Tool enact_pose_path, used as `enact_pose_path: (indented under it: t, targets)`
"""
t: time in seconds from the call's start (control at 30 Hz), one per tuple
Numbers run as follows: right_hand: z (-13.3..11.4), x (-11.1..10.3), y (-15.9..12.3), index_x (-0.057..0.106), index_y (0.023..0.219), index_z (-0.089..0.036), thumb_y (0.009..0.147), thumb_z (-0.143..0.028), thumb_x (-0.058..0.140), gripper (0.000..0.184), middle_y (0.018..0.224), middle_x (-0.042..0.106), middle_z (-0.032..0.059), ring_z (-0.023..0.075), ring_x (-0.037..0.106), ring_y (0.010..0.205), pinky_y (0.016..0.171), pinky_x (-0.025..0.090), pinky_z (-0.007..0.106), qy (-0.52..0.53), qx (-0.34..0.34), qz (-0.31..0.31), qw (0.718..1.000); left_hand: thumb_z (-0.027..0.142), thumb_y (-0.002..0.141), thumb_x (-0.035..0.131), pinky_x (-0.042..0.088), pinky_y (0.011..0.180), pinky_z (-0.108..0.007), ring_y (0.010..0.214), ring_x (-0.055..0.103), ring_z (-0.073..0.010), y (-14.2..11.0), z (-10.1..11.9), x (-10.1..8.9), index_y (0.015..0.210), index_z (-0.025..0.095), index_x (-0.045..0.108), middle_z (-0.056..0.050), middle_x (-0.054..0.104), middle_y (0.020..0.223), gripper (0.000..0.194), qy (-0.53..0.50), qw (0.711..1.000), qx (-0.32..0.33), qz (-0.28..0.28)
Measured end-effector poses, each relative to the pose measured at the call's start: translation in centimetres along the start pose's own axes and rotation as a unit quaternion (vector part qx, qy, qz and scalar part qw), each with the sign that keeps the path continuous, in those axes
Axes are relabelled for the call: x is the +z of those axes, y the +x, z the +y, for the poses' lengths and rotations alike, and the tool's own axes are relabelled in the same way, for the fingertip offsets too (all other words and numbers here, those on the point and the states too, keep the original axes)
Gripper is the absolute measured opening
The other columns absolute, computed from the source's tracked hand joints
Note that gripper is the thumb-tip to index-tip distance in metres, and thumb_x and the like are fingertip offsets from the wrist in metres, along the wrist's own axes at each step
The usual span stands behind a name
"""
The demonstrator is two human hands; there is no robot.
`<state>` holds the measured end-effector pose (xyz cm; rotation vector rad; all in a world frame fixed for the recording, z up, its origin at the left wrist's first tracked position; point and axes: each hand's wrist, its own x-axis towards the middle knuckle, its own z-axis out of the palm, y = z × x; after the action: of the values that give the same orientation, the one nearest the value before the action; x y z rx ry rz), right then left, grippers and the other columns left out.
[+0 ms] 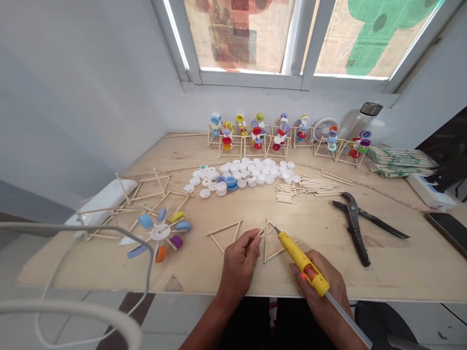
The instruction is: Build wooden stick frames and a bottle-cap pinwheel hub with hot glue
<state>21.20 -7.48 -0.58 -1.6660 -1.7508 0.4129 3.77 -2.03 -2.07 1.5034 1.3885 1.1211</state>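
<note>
My left hand (239, 265) pinches thin wooden sticks (263, 233) just above the table, close to the front edge. Wrapped around a yellow hot glue gun (301, 260) is my right hand (326, 282); a long clear glue stick (348, 318) sticks out of its back end. The gun's nozzle tip is at or very near the end of the held sticks; I cannot tell whether they touch. Below the held sticks lies a triangle of sticks (275, 254), partly hidden by my hands. Another stick triangle (223, 229) lies left of it.
White bottle caps (255, 167) lie mid-table beside short sticks (319, 185). Black pliers (353, 223) and a phone (448, 232) lie right. Bottle-cap wheels on stick frames (257, 138) line the back. Left are a larger cap wheel (159, 232), stick frames and a cable (148, 257).
</note>
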Motion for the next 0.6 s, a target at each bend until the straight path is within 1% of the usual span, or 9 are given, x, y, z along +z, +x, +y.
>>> enact_pose_path:
  t: [0.17, 0.3, 0.4, 0.5, 0.6]
  targets:
    - [0.03, 0.06, -0.03, 0.051, 0.068, -0.021, 0.085, -0.041, 0.050, 0.026, 0.059, 0.053, -0.0024, 0.0124, 0.050, 0.052, 0.049, 0.038, 0.022, 0.001, -0.014, 0.003, 1.000, 0.033, 0.085, 0.047, 0.045, 0.055, -0.019, 0.060, 0.056, -0.0113, -0.02, -0.05, 0.06, 0.101, 0.012, 0.063, -0.001, 0.061, 0.067, 0.030, -0.005, 1.000, -0.002, 0.002]
    - [-0.28, 0.06, -0.03, 0.050, 0.066, -0.021, 0.085, -0.040, 0.051, 0.026, 0.058, 0.052, -0.0025, 0.0121, 0.050, 0.052, 0.050, 0.037, 0.022, -0.006, 0.002, 0.013, 1.000, 0.033, 0.086, 0.046, 0.044, 0.056, -0.019, 0.060, 0.055, -0.0105, -0.07, -0.36, 0.12, 0.103, 0.012, 0.062, -0.001, 0.061, 0.069, 0.031, -0.004, 1.000, -0.002, -0.001]
    - [-0.50, 0.06, -0.02, 0.049, 0.066, -0.021, 0.085, -0.041, 0.051, 0.027, 0.058, 0.052, -0.0026, 0.0123, 0.049, 0.052, 0.050, 0.036, 0.023, -0.002, 0.008, 0.019, 1.000, 0.034, 0.087, 0.046, 0.043, 0.055, -0.018, 0.058, 0.053, -0.0100, -0.11, -0.57, 0.16, 0.104, 0.012, 0.062, 0.000, 0.059, 0.067, 0.032, -0.004, 1.000, -0.005, -0.002]
    - [-0.49, 0.02, -0.02, 0.049, 0.066, -0.021, 0.085, -0.042, 0.051, 0.027, 0.058, 0.052, -0.0025, 0.0127, 0.050, 0.053, 0.051, 0.036, 0.023, -0.005, 0.017, 0.011, 1.000, 0.035, 0.086, 0.047, 0.042, 0.053, -0.018, 0.055, 0.051, -0.0096, -0.11, -0.68, 0.18, 0.104, 0.011, 0.062, 0.001, 0.056, 0.062, 0.033, -0.007, 1.000, -0.012, -0.001]
    - [-0.38, -0.01, -0.03, 0.050, 0.067, -0.021, 0.085, -0.042, 0.050, 0.027, 0.059, 0.052, -0.0022, 0.0127, 0.050, 0.053, 0.051, 0.037, 0.023, -0.011, 0.019, 0.000, 1.000, 0.035, 0.086, 0.047, 0.042, 0.053, -0.018, 0.054, 0.051, -0.0095, -0.11, -0.69, 0.16, 0.104, 0.012, 0.062, 0.002, 0.055, 0.062, 0.033, -0.013, 1.000, -0.015, -0.001]
